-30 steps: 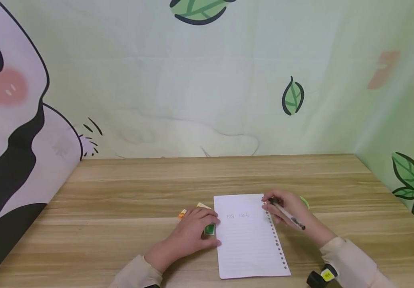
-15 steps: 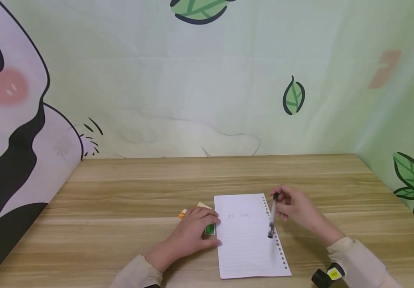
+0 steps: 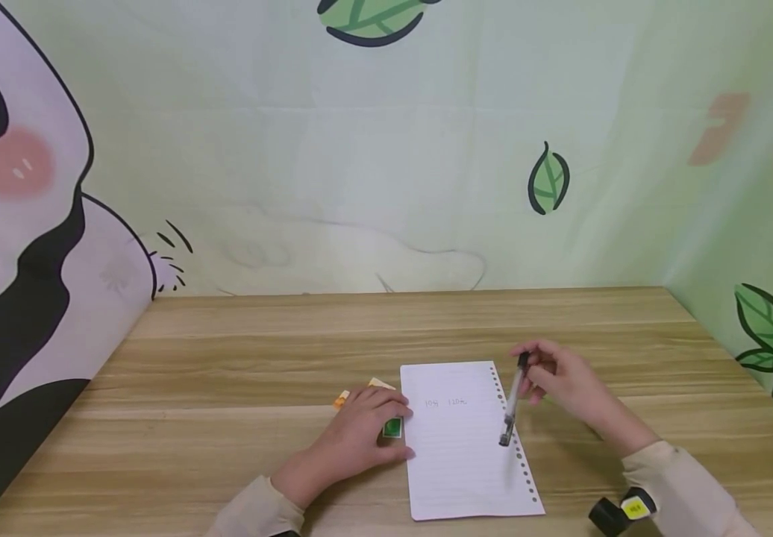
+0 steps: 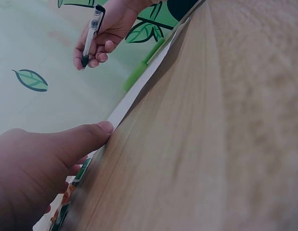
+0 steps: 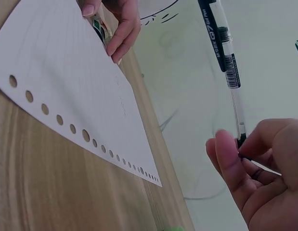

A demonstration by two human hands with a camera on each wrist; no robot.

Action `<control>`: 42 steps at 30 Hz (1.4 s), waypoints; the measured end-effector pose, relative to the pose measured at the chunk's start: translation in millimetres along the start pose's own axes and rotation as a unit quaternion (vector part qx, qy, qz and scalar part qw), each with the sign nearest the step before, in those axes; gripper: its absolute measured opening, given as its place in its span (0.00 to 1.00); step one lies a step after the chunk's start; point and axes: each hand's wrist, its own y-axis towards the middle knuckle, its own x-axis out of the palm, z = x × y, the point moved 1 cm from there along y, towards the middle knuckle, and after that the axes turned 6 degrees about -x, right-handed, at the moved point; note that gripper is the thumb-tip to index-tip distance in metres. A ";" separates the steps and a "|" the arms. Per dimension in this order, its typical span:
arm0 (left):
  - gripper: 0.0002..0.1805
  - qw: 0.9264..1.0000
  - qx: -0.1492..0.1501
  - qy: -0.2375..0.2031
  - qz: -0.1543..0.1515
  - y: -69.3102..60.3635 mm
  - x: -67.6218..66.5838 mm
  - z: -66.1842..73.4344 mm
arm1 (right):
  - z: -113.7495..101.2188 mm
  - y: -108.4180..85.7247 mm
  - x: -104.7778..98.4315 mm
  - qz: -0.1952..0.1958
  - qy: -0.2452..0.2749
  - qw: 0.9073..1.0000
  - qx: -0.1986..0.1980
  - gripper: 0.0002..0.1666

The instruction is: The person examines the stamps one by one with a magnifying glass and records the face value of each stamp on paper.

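A sheet of lined, punched paper (image 3: 467, 462) lies on the table with a short handwritten line near its far end. My left hand (image 3: 356, 429) rests at its left edge, fingertips and thumb touching it. Partly hidden beneath that hand is a small colourful printed card or packet (image 3: 392, 427), with orange and pale pieces showing past the knuckles. Just above the sheet's right edge, my right hand (image 3: 564, 380) pinches a clear gel pen (image 3: 511, 406) by its black end. The pen's clip end (image 5: 213, 33) points away from those fingers, over the paper.
A bright green object (image 4: 144, 67) with a thin handle lies beyond the paper, mostly covered by the right hand in the head view. A black wrist camera (image 3: 618, 513) sits by the right sleeve. Printed cloth walls (image 3: 386, 149) stand behind the wooden table (image 3: 259, 335).
My right hand has shifted right, off the paper's far corner. The pen has swung round, so its clip end now points toward me over the sheet. My left hand has stayed put.
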 end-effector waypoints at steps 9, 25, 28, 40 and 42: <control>0.24 1.000 0.001 0.009 0.001 0.2 -0.2 0.4 | -3.0 -3.0 -2.1 0.032 0.032 0.999 -0.003 0.16; 0.24 1.000 -0.003 0.009 -0.001 -0.3 -1.3 1.6 | -4.2 -2.1 -4.3 0.003 -0.012 1.000 -0.003 0.31; 0.24 1.000 -0.003 0.007 -0.002 -0.3 -1.5 1.7 | -3.1 -2.3 -3.0 -0.007 -0.030 1.000 0.003 0.32; 0.24 1.000 -0.001 -0.001 0.002 -0.7 -1.0 0.9 | 4.8 -2.5 5.5 -0.009 -0.097 0.995 0.025 0.23; 0.24 1.000 -0.001 -0.001 0.001 -0.8 -0.8 0.9 | 6.9 -3.2 7.9 -0.007 -0.109 0.994 0.021 0.22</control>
